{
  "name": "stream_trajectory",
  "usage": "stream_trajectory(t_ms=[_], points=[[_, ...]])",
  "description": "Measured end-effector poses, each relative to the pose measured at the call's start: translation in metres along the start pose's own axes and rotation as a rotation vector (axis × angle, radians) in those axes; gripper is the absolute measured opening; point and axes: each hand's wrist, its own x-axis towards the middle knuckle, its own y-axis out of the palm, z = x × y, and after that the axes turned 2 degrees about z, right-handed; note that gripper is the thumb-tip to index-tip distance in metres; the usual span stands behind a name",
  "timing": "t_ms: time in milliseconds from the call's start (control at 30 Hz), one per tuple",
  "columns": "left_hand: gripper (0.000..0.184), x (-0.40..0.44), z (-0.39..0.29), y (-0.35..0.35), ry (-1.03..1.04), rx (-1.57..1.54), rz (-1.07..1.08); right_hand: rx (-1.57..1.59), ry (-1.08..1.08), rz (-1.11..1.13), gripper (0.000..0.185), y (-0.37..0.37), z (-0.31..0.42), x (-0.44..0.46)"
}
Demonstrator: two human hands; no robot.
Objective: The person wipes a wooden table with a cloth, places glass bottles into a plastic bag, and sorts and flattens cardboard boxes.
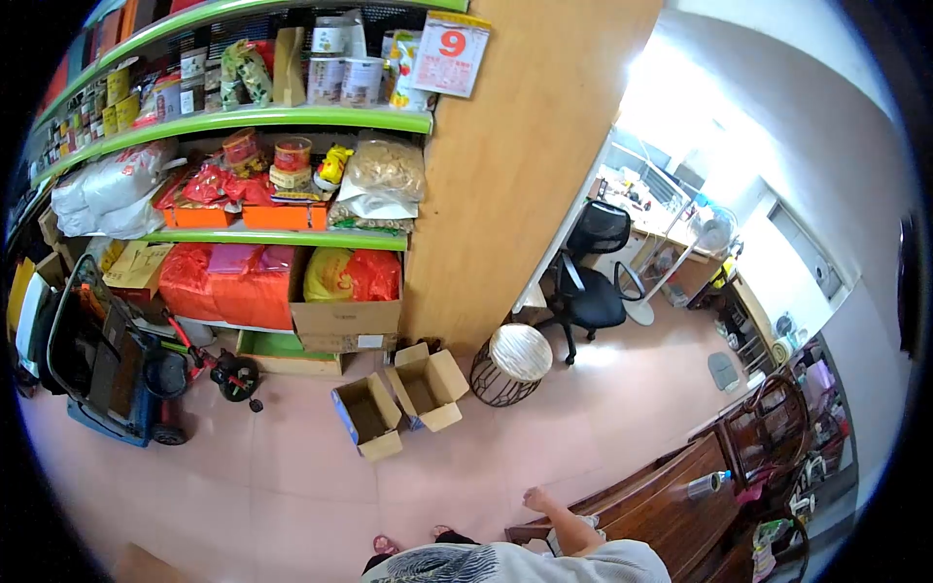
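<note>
We count one hand in view, our right hand [535,499], near the end of the dark wooden surface [646,507]; we cannot tell whether its grip is wide or narrow, and our left hand is out of view; one bottle [706,485] is on that surface, cap toward the view's right; two open boxes [367,418] sit side by side on the floor [311,486], before the shelves [282,233] and beside one round stool [512,364]; floor separates them from our two feet [413,537]; the surface's long axis slants up rightward.
</note>
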Motion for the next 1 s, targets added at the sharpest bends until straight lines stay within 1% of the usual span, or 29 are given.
stream_trajectory(t_ms=[67, 167, 200, 267, 367, 433, 467, 500, 600, 700, 767, 800, 867, 1000], points=[[0.032, -0.017, 0.007, 0.010, -0.083, -0.076, 0.120, -0.252, -0.197, 0.148, 0.023, 0.019, -0.014, 0.002], [0.032, -0.051, 0.016, 0.026, -0.256, -0.210, 0.314, -0.544, -0.268, 0.307, 0.021, 0.050, -0.026, 0.013], [0.033, -0.064, 0.017, 0.032, -0.314, -0.253, 0.372, -0.649, -0.281, 0.353, 0.021, 0.047, -0.036, 0.024], [0.033, -0.091, 0.020, 0.043, -0.432, -0.336, 0.483, -0.661, -0.562, 0.165, 0.022, 0.046, -0.061, 0.030], [0.033, -0.126, 0.018, 0.054, -0.572, -0.419, 0.601, -0.370, -0.330, 0.121, 0.028, -0.004, -0.048, 0.045], [0.033, -0.147, 0.014, 0.059, -0.657, -0.466, 0.670, -0.149, -0.182, 0.089, 0.032, -0.045, -0.009, 0.033], [0.033, -0.159, 0.011, 0.061, -0.699, -0.482, 0.704, -0.034, -0.111, 0.077, 0.034, -0.054, 0.000, 0.033], [0.033, -0.168, 0.008, 0.062, -0.737, -0.496, 0.731, 0.036, -0.063, 0.083, 0.036, -0.043, -0.006, 0.054], [0.034, -0.197, 0.000, 0.064, -0.830, -0.527, 0.800, 0.241, 0.012, 0.017, 0.035, -0.048, 0.010, 0.058], [0.034, -0.222, -0.004, 0.063, -0.897, -0.547, 0.830, 0.291, -0.020, -0.008, 0.035, -0.017, 0.000, 0.074], [0.034, -0.245, -0.008, 0.059, -0.932, -0.544, 0.849, 0.199, -0.142, -0.030, 0.032, 0.055, -0.053, 0.103], [0.034, -0.254, -0.009, 0.055, -0.943, -0.536, 0.850, 0.057, -0.188, -0.007, 0.031, 0.059, -0.046, 0.088], [0.034, -0.262, -0.011, 0.047, -0.969, -0.509, 0.824, -0.169, -0.254, 0.064, 0.029, 0.043, -0.028, 0.060], [0.035, -0.249, -0.008, 0.035, -1.012, -0.443, 0.776, -0.365, -0.391, 0.246, 0.025, 0.034, 0.000, 0.020]])
